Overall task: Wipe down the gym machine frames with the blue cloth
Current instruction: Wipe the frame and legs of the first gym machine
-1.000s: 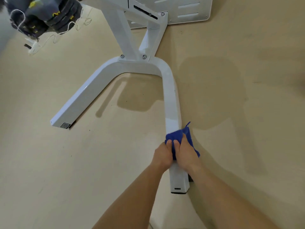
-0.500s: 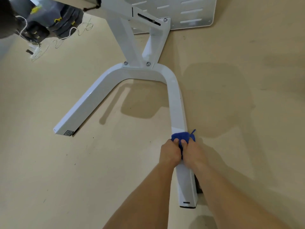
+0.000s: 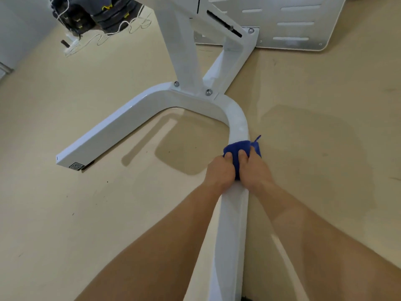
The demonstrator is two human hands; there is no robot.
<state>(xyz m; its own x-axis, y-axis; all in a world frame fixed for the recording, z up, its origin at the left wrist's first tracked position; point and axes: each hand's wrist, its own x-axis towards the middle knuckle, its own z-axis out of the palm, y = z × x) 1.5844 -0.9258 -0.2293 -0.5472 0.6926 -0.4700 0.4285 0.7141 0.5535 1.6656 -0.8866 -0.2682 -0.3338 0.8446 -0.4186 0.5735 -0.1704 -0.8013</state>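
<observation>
Both hands hold the blue cloth (image 3: 237, 147) folded over the top of the near leg (image 3: 232, 224) of the white base frame, just before the place where the tube begins to bend (image 3: 238, 120). The left hand (image 3: 220, 172) and the right hand (image 3: 255, 172) lie side by side with the thumbs on the cloth, so each grip is closed around the cloth and presses it on the metal. How far the fingers go down the sides is hidden. The long axis of this leg runs from 6 o'clock, between the forearms, up to 12 o'clock. Ahead of the grip the tube curves toward 10 o'clock, to the bolted upright post (image 3: 180, 51), and the second leg (image 3: 112, 135) goes away to 8 o'clock. The next stroke probably has to follow this curve to the left. The left hand is on the inner side of the bend, so the right hand would have the longer way around.
</observation>
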